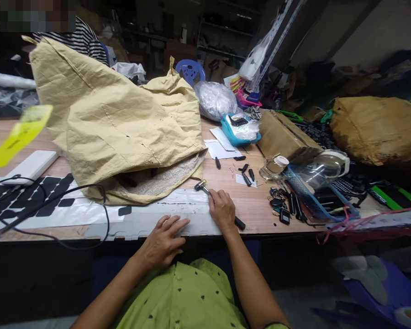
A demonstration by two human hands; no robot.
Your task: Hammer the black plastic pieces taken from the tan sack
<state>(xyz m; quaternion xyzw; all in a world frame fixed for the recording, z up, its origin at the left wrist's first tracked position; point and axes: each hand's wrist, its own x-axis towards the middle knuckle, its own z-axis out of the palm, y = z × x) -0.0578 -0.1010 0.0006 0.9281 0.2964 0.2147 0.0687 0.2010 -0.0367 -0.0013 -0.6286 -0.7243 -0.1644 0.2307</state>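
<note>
One table [255,205] is half covered by a pale yellow sack [123,119], whose loose rim could be snagged by a careless swing. The left hand [169,240], loosely spread, with nothing seen held, could be struck if moved closer. By the curled right hand [222,210], a hammer [201,185] is gripped near the table's front edge: black-ended, slim, its small metal head shiny.

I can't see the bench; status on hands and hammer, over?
Right hand around hammer. Left hand apparently empty, near table edge. Beige bag near hammer head, may hinder.
</note>
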